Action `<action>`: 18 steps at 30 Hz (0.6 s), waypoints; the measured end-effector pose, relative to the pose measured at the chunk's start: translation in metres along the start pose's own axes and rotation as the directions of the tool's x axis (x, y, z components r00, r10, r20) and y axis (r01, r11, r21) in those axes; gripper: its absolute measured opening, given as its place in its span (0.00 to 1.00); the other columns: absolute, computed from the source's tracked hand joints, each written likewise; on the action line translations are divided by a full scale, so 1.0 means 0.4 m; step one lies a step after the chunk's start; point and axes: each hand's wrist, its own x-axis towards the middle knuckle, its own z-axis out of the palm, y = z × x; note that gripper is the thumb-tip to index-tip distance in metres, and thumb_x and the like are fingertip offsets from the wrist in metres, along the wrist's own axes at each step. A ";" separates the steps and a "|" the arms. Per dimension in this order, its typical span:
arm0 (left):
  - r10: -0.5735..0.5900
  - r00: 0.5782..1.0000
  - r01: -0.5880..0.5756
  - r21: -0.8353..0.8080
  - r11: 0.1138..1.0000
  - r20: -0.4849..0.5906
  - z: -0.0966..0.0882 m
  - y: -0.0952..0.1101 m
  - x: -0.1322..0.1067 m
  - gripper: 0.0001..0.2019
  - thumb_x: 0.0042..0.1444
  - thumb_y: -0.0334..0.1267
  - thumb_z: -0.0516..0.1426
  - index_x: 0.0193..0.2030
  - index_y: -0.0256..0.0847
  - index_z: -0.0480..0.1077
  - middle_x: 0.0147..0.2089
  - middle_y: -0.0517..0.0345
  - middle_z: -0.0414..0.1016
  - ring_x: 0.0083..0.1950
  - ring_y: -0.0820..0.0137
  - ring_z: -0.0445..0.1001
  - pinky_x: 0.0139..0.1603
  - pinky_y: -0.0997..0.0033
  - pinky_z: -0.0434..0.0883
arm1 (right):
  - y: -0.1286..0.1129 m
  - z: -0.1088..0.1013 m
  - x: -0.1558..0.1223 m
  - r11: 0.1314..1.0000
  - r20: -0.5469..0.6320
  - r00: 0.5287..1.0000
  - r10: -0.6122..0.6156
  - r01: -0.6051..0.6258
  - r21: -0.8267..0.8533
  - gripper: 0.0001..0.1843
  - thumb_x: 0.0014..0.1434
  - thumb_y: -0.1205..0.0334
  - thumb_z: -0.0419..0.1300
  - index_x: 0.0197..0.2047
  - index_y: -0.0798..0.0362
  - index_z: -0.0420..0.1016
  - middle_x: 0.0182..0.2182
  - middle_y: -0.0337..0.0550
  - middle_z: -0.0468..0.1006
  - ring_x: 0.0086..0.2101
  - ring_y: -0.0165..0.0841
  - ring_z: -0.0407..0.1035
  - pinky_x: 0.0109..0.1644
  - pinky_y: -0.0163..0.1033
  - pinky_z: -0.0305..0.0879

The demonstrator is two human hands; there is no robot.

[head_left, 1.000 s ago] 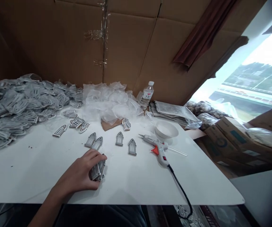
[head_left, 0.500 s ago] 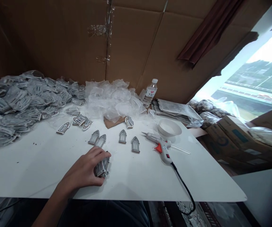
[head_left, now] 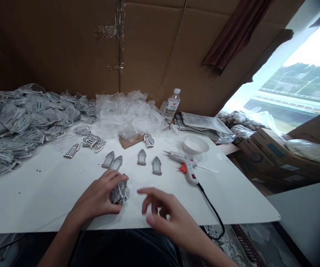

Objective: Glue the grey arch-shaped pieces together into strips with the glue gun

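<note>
My left hand (head_left: 101, 194) is closed round a small stack of grey arched window-shaped pieces (head_left: 118, 193), near the table's front edge. To its right, my right hand (head_left: 164, 211) hovers with fingers apart and bent, slightly blurred, holding nothing. Beyond the left hand lie two overlapping arched pieces (head_left: 112, 160). A single arched piece (head_left: 141, 157) and another one (head_left: 157, 165) lie flat farther right. The glue gun (head_left: 186, 167), white with a red trigger, rests on its side beyond my right hand.
Bagged arched pieces (head_left: 18, 118) are heaped at the left, beside crumpled clear plastic bags (head_left: 129, 115). A water bottle (head_left: 172, 105), a white bowl (head_left: 195, 144) and stacked flat packs (head_left: 204, 125) stand farther back. The glue gun's cord (head_left: 211, 205) runs over the front edge. Cardboard boxes (head_left: 271, 155) are at right.
My right hand has come into view from the lower right, beside the held stack. My left hand keeps its grip on the stack. The view has shifted slightly.
</note>
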 end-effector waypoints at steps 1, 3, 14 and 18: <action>0.011 1.000 -0.011 0.001 1.000 0.001 -0.002 0.004 -0.002 0.31 0.47 0.34 0.61 0.60 0.48 0.64 0.61 0.53 0.66 0.63 0.57 0.63 0.59 0.60 0.69 | -0.001 0.012 0.035 0.999 -0.038 0.999 0.029 -0.028 0.036 0.29 0.58 0.45 0.61 0.61 0.46 0.68 0.41 0.42 0.74 0.35 0.27 0.67 0.38 0.33 0.66; 0.031 1.000 -0.031 0.012 0.999 0.000 -0.009 0.020 -0.005 0.31 0.47 0.33 0.60 0.60 0.49 0.64 0.60 0.53 0.66 0.62 0.58 0.63 0.57 0.60 0.70 | 0.003 0.036 0.091 0.977 0.010 0.994 0.109 -0.109 0.184 0.32 0.61 0.46 0.57 0.65 0.48 0.61 0.44 0.45 0.72 0.28 0.24 0.63 0.26 0.29 0.57; 0.214 0.972 -0.203 0.110 0.973 -0.098 0.003 0.133 0.010 0.40 0.49 0.33 0.61 0.68 0.57 0.52 0.67 0.54 0.59 0.67 0.59 0.61 0.54 0.64 0.74 | -0.006 0.053 0.087 0.926 0.126 0.991 0.044 -0.087 0.368 0.07 0.58 0.58 0.56 0.34 0.53 0.69 0.22 0.37 0.63 0.19 0.19 0.51 0.22 0.30 0.42; 0.202 0.976 -0.191 0.124 0.974 -0.082 -0.020 0.122 0.010 0.46 0.52 0.55 0.64 0.71 0.62 0.42 0.76 0.57 0.42 0.75 0.54 0.48 0.69 0.51 0.64 | 0.055 -0.102 -0.036 0.909 -0.040 0.990 0.135 -0.107 0.403 0.22 0.50 0.46 0.62 0.43 0.50 0.69 0.34 0.46 0.74 0.21 0.22 0.56 0.22 0.30 0.45</action>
